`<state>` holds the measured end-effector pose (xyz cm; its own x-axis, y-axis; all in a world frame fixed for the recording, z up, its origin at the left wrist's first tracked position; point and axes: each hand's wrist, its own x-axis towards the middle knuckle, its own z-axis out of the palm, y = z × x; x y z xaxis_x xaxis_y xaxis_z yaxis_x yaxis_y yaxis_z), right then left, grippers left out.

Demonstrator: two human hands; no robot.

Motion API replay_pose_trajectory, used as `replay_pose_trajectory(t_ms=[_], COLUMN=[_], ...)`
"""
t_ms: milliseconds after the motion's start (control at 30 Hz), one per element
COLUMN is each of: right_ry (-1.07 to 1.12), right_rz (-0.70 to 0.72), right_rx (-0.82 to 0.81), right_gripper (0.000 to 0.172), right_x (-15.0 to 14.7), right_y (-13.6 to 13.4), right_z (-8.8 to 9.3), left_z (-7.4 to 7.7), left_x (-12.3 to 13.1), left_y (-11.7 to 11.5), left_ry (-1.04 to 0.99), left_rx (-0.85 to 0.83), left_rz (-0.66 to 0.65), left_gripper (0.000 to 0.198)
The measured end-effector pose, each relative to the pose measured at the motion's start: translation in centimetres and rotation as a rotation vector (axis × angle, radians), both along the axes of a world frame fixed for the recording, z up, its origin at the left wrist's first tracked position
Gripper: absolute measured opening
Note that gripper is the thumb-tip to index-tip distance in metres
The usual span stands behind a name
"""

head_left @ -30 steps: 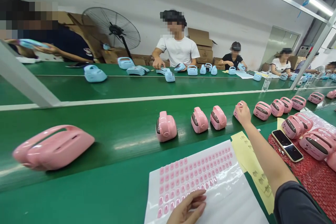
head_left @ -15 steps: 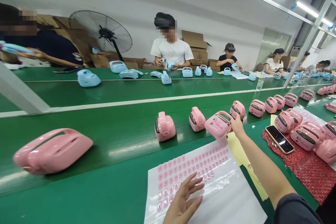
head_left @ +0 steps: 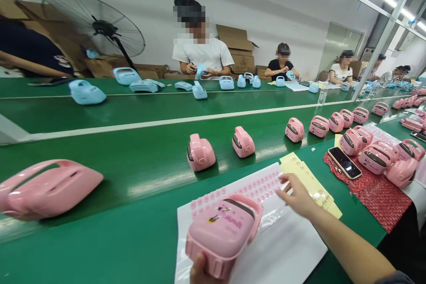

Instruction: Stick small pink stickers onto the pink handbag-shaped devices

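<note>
My left hand [head_left: 199,273] grips the bottom of a pink toy case [head_left: 223,230] with a cartoon print and a handle, held just above a white sheet of small pink stickers [head_left: 253,188]. My right hand [head_left: 294,195] reaches over the sheet's right end, fingers curled at the stickers; whether they pinch one I cannot tell. Yellow label strips [head_left: 309,182] lie beside that hand.
Pink cases [head_left: 200,153] [head_left: 243,142] ride the green belt [head_left: 133,159], with a big one [head_left: 46,188] at left. More pink cases [head_left: 376,157] and a phone [head_left: 344,162] lie on a red mat at right. Across the line, several people handle blue cases [head_left: 87,92]; a fan [head_left: 95,24] stands behind.
My right hand carried a pink case from the belt toward me and passed it to my left hand, then moved to the sticker sheet. The view swung right.
</note>
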<state>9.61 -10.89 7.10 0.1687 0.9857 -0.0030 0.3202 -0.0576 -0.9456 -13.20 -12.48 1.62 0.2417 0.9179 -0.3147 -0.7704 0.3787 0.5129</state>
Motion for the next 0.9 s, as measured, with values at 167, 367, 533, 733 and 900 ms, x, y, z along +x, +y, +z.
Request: replay_pose_trajectory(t_ms=[167,367,533,733,900], right_ry=[-0.259,-0.295,-0.233,0.041,0.381], right_rz=[-0.203,-0.273,-0.318,-0.144,0.032], right_rx=[-0.152,-0.227,-0.19,-0.248,-0.2], right_gripper=[0.006,0.012,0.012,0.017,0.027], right_x=[7.4,8.1,7.6,9.1,5.5], right_y=[-0.8,-1.4,-1.7,-2.6,-1.8], right_z=[-0.2,-2.6,-3.5,-1.6,2.2], left_z=[3.7,5.7,5.6,6.2,5.4], left_x=[0.9,1.9,1.8,1.8,2.0], left_y=[0.9,0.3,0.3,0.5,0.6], left_ry=[0.095,0.14,0.17,0.247,0.37], left_rx=[0.015,-0.04,0.02,-0.017,0.014], left_rz=[0.161,0.23,0.22,0.261,0.243], left_gripper=[0.069,0.07,0.068,0.065,0.075])
